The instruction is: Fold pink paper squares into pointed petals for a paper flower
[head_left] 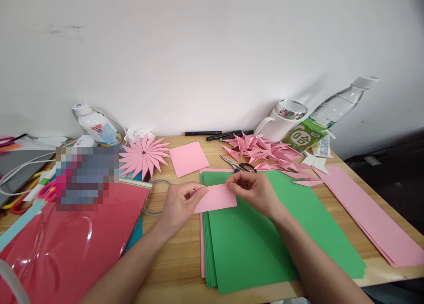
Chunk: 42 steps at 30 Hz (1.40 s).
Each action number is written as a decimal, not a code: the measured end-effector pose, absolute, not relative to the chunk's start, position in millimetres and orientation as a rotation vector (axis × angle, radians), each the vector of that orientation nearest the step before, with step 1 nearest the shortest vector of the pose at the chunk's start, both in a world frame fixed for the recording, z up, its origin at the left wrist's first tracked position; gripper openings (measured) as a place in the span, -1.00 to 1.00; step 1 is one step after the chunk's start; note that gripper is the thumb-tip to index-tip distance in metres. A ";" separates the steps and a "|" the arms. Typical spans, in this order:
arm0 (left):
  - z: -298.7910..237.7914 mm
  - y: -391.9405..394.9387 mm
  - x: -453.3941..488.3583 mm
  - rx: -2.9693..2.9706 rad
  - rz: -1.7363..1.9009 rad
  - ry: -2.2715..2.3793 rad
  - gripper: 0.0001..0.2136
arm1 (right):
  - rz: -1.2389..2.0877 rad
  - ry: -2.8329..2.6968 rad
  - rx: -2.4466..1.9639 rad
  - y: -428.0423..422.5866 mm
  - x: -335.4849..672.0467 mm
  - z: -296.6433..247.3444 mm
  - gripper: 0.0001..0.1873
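Both hands pinch one small folded pink paper (217,198) just above a stack of green sheets (265,238). My left hand (180,203) grips its left end, fingers closed on the edge. My right hand (255,190) holds the upper right corner between thumb and fingers. The paper is folded into a narrow rectangle and lies roughly level.
Scissors (239,165) lie just behind my right hand. A pile of folded pink pieces (261,152) and a pink paper flower (143,156) sit further back, with a pink square (188,158) between. Pink strips (367,211) lie right, a red plastic pack (66,238) left; a mug (281,118) and bottles stand by the wall.
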State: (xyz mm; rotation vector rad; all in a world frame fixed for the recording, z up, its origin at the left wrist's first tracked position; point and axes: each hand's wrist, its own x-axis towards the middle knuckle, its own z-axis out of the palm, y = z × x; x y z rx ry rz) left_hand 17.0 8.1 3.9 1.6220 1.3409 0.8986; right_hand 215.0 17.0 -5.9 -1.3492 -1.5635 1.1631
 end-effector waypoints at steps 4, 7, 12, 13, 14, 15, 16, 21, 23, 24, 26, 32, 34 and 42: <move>3.7 10.6 15.0 1.543 0.935 1.361 -0.74 | 1.060 -1.540 -1.393 20.9 220.6 -5.8 -0.81; 0.3 13.2 13.3 1.361 1.048 1.361 -0.75 | 0.904 -1.457 -1.470 23.5 223.1 -8.7 -0.84; -3.2 16.4 15.2 0.911 1.143 1.188 -0.67 | 1.336 -1.353 -1.154 22.1 215.7 -10.6 -0.69; -3.1 15.9 16.4 0.876 1.109 1.153 -0.65 | 1.440 -1.356 -1.084 20.7 212.2 -10.5 -0.65; -3.0 15.0 17.6 0.872 1.073 1.125 -0.64 | 1.502 -1.362 -1.038 19.1 208.4 -10.3 -0.63; -3.0 13.7 18.8 0.900 1.037 1.108 -0.63 | 1.538 -1.364 -1.009 17.5 204.7 -10.2 -0.63; -3.1 12.4 19.7 0.962 0.995 1.106 -0.61 | 1.555 -1.361 -0.992 16.0 201.4 -10.1 -0.64; -6.1 5.9 21.6 1.532 0.924 1.275 -0.59 | 1.515 -1.365 -1.004 12.5 194.2 -9.5 -0.69; -8.6 4.3 21.6 1.739 0.969 1.330 -0.53 | 1.472 -1.369 -1.033 12.5 194.6 -8.8 -0.67; -10.0 3.8 21.5 1.818 0.969 1.329 -0.47 | 1.450 -1.374 -1.049 12.5 194.8 -8.4 -0.67; -12.8 3.1 21.3 1.912 0.942 1.295 -0.36 | 1.413 -1.383 -1.075 12.0 194.8 -8.4 -0.65; -13.0 1.4 22.8 1.915 0.865 1.290 -0.33 | 1.407 -1.369 -1.052 7.1 192.5 -17.1 -0.61; -10.1 0.9 24.3 1.867 0.863 1.253 -0.42 | 1.414 -1.388 -1.022 5.8 192.8 -20.0 -0.59; 0.7 2.2 25.5 1.567 0.891 1.124 -0.61 | 1.325 -1.451 -1.064 8.5 194.0 -20.0 -0.62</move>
